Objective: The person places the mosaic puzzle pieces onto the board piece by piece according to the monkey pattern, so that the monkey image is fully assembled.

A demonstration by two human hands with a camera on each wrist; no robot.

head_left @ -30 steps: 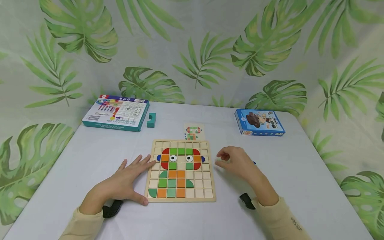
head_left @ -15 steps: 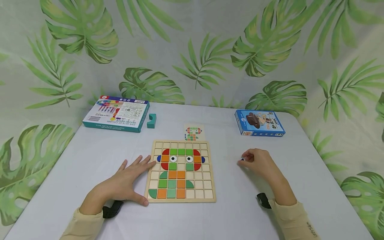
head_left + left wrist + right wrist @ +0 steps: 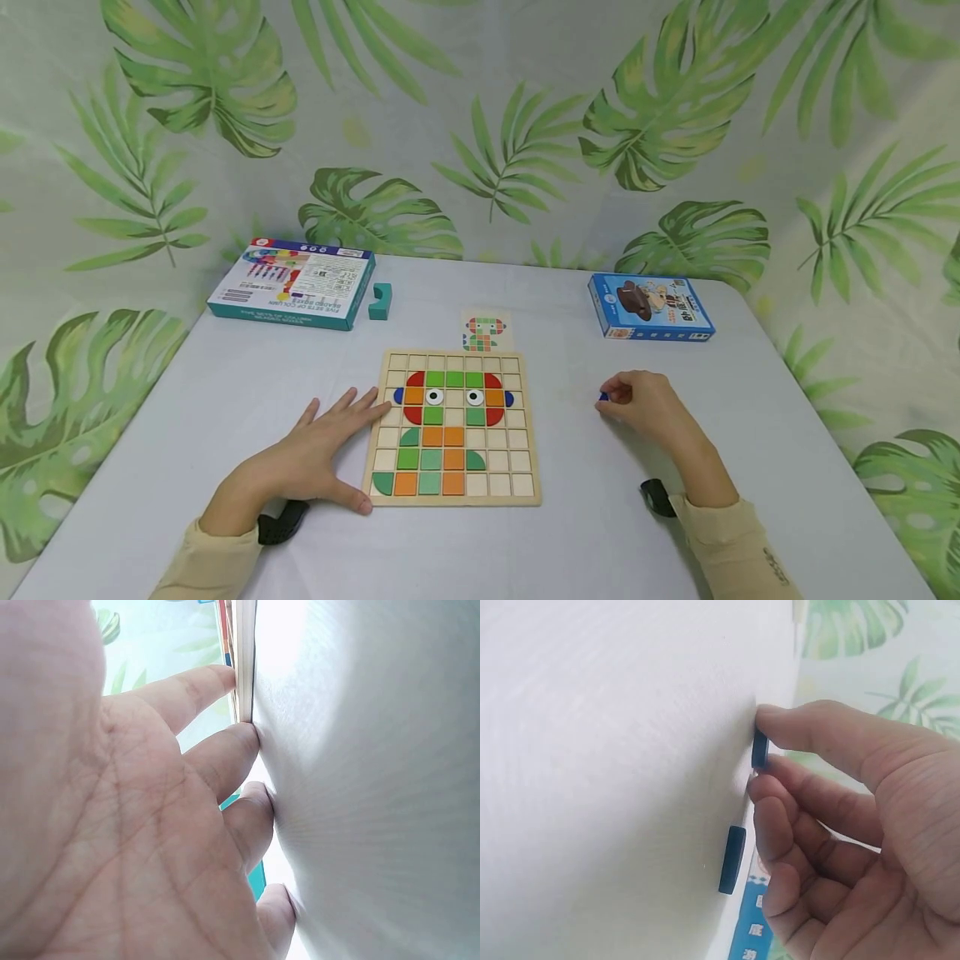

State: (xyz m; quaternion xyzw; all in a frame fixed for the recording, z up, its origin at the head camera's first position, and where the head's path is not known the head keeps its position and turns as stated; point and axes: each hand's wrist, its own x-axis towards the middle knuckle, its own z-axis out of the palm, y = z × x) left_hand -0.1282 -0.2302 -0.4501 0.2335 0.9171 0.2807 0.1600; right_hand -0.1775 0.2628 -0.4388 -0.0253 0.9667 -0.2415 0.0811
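My left hand [image 3: 307, 450] lies with fingers spread at the left edge of a wooden grid board [image 3: 521, 484], fingertips and thumb touching its frame. Green, orange, red and blue tiles fill part of the grid, along with two round eye tiles [image 3: 475, 397]. To the right of the board, my right hand [image 3: 641, 408] pinches a small blue tile [image 3: 760, 748] between thumb and index finger, close to the tabletop. A second blue tile [image 3: 732, 860] lies on the cloth beside that hand in the right wrist view; the head view hides it behind the hand.
Behind the board lies a pattern card [image 3: 487, 332]. At the back left stand a flat toy box [image 3: 292, 283] and a teal notched block [image 3: 380, 302]. A blue box [image 3: 651, 307] sits at the back right, before a leaf-print curtain [image 3: 510, 158].
My right hand has moved right, away from the board's side, and now has a blue tile between its fingertips. The left hand and the board have stayed in place.
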